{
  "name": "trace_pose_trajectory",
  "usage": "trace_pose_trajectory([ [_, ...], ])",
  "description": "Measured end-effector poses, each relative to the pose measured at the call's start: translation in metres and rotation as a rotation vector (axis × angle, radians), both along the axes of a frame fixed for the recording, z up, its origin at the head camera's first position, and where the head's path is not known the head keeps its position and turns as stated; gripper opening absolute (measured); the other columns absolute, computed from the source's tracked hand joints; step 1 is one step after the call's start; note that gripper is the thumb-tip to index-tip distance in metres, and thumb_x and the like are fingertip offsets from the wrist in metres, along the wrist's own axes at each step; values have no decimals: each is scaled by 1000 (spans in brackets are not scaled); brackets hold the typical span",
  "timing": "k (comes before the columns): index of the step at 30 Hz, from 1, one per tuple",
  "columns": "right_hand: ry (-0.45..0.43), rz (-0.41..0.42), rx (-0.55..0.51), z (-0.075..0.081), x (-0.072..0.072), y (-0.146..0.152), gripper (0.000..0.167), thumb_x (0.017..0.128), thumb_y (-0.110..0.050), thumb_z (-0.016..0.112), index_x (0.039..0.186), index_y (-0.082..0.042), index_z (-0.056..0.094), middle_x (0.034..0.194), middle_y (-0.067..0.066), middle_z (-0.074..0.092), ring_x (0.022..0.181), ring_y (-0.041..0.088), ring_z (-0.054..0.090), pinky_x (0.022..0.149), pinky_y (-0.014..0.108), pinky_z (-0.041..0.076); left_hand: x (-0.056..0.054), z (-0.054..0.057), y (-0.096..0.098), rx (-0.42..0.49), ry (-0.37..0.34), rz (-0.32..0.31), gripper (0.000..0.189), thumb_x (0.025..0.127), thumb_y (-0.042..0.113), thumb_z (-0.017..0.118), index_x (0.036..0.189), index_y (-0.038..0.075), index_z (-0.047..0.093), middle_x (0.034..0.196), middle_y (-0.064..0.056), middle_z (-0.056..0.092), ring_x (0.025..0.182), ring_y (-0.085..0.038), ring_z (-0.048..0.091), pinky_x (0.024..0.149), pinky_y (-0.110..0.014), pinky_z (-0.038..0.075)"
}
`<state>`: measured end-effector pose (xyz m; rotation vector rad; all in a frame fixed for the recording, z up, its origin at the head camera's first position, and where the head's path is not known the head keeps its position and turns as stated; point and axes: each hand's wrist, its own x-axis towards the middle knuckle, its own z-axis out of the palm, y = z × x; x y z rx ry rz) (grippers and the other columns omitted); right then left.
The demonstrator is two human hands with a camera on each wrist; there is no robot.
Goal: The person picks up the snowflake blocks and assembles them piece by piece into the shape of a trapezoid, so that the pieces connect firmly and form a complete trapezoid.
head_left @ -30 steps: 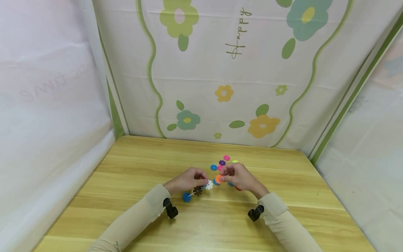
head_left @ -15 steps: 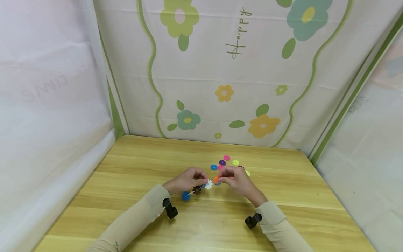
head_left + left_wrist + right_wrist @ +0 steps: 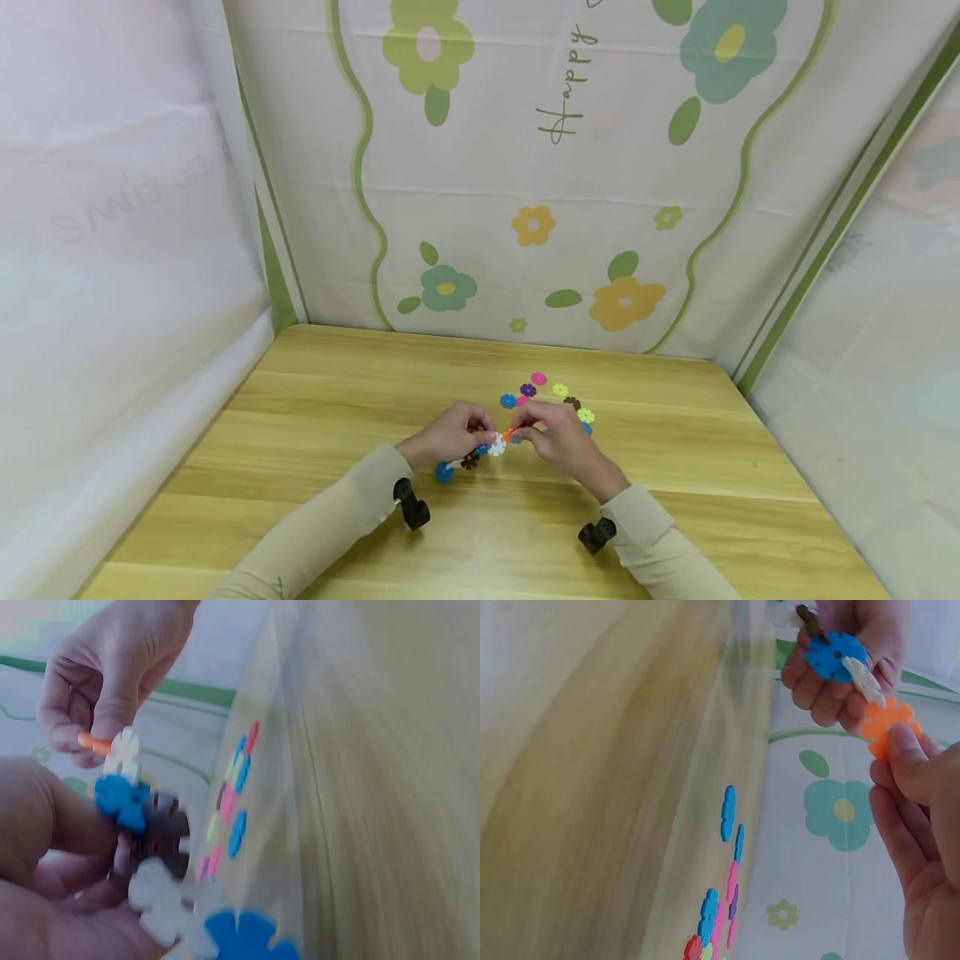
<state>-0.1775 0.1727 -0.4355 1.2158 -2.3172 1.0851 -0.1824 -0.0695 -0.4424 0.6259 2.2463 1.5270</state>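
Observation:
My left hand (image 3: 457,432) grips a chain of flower-shaped interlocking discs over the table. Along the chain run a blue end disc (image 3: 444,472), a pale white one (image 3: 161,900), a brown disc (image 3: 171,836), another blue disc (image 3: 834,656) and a white disc (image 3: 497,447). Thumb and fingers of my right hand (image 3: 558,442) pinch an orange disc (image 3: 889,724). Its edge meets the white disc's edge at the chain's right end, and the two stand at an angle to each other. Part of the chain is hidden behind my left fingers.
Loose discs lie on the wooden table (image 3: 360,367) behind my right hand: pink (image 3: 538,378), purple (image 3: 528,390), blue (image 3: 507,401), yellow (image 3: 560,389) and brown (image 3: 572,402), with a red disc (image 3: 694,947) among them. Patterned cloth walls (image 3: 465,167) enclose the table's back and sides.
My right hand has moved left, bringing the orange disc to the white disc and turning it edge-on. The left hand has stayed nearly in place, its chain tilting slightly.

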Motion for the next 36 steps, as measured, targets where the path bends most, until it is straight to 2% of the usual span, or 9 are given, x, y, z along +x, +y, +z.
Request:
trace_pose_trajectory([
  [5,200,-66,5,-4,4,-6,26,81,13,83,89,-9,72,83,2,76,76,12,73,70,22,60,6,5,7,26,-30,71,14,105,5,62,95,3,73,86,-6,65,74,-16,52,65,-28,44],
  [9,322,-118,19,-7,7,-10,26,79,12,85,86,-9,72,80,1,74,72,11,71,69,19,59,8,6,10,42,-39,109,15,104,2,63,93,2,72,85,-8,65,72,-17,50,62,-28,42],
  [13,366,-150,41,-6,10,-12,26,78,11,86,87,-9,71,80,1,74,73,10,70,69,19,58,8,5,11,63,-41,130,15,104,3,64,92,3,73,87,-7,67,73,-16,53,64,-27,45],
  [16,318,-136,40,-3,8,-10,26,80,10,85,91,-9,72,84,0,74,76,10,71,71,18,58,3,6,9,65,-32,105,14,105,7,64,95,4,73,89,-6,68,76,-15,55,67,-27,48],
  [20,188,-76,28,0,1,-1,20,85,5,83,95,-9,74,89,3,77,81,11,75,74,19,60,-5,8,2,51,-38,7,16,108,15,61,103,6,73,93,-5,67,79,-16,54,71,-27,47],
  [25,10,-9,14,-2,-5,9,14,90,1,79,98,-10,76,93,4,78,86,14,77,76,24,63,-10,9,-5,36,-62,-94,28,112,29,54,121,12,75,113,-3,71,96,-17,61,86,-31,53],
  [31,-111,36,33,-5,-8,9,18,93,3,76,103,-12,78,100,1,79,91,15,77,81,26,63,-11,6,-4,57,-77,-171,31,109,32,61,129,12,74,125,-6,74,108,-16,68,100,-36,57],
  [34,-118,44,47,-4,-9,7,18,94,2,76,104,-12,78,102,2,79,92,14,77,82,25,63,-13,2,-2,90,-111,-206,33,109,28,62,132,7,72,124,-9,74,100,-13,65,94,-33,57],
  [36,-120,55,61,-3,-10,7,17,94,2,75,106,-10,78,102,3,79,92,13,77,82,25,63,-14,0,-2,98,-126,-222,35,110,27,60,134,4,71,115,-7,74,88,-14,57,82,-30,51],
])
